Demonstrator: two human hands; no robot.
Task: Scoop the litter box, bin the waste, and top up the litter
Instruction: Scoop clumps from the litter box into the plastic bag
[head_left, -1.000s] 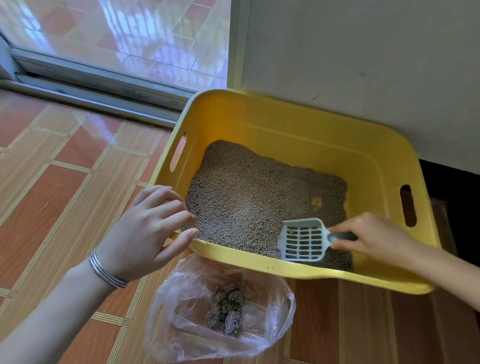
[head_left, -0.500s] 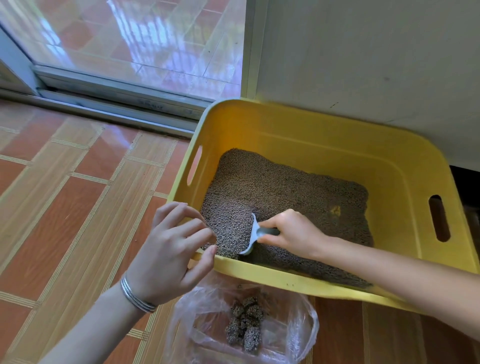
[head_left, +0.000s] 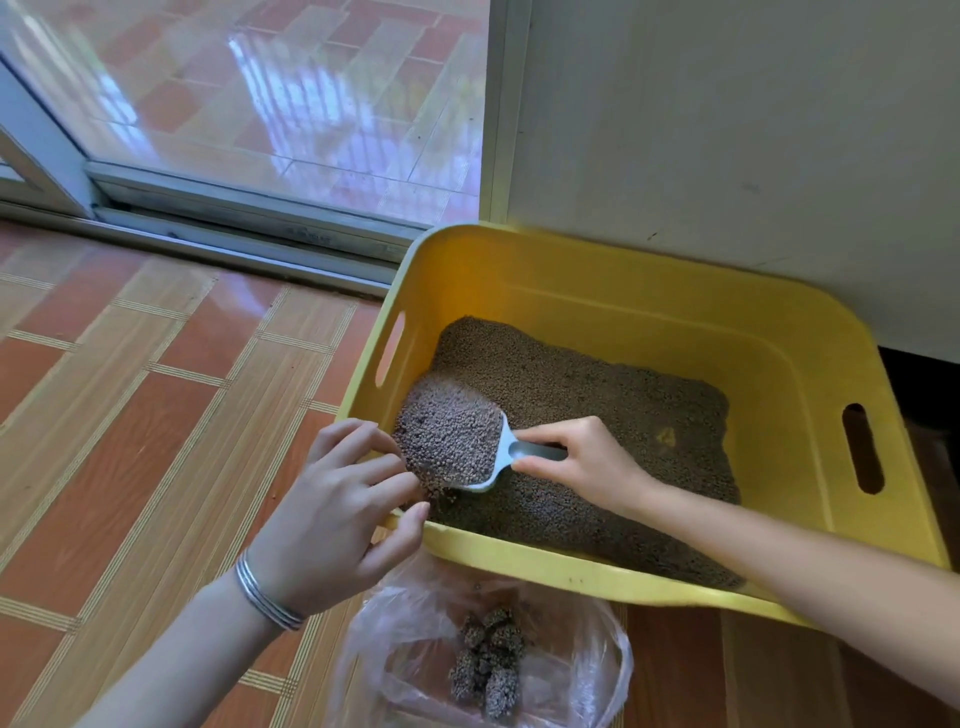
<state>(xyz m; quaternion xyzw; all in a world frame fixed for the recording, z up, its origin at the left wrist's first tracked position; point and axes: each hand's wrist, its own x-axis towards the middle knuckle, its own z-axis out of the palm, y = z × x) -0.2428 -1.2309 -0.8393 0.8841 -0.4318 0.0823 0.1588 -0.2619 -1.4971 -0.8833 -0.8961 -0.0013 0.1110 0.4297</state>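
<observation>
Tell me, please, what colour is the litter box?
The litter box is yellow, seen best in the head view.

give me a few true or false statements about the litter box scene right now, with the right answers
1. The right hand grips the scoop, which is heaped with litter. True.
2. The litter box is blue. False: it is yellow.
3. The left hand wears bracelets at the wrist. True.
4. The plastic bag is empty. False: dark clumps lie in it.
5. The bag lies inside the box. False: it is on the floor in front.
</observation>
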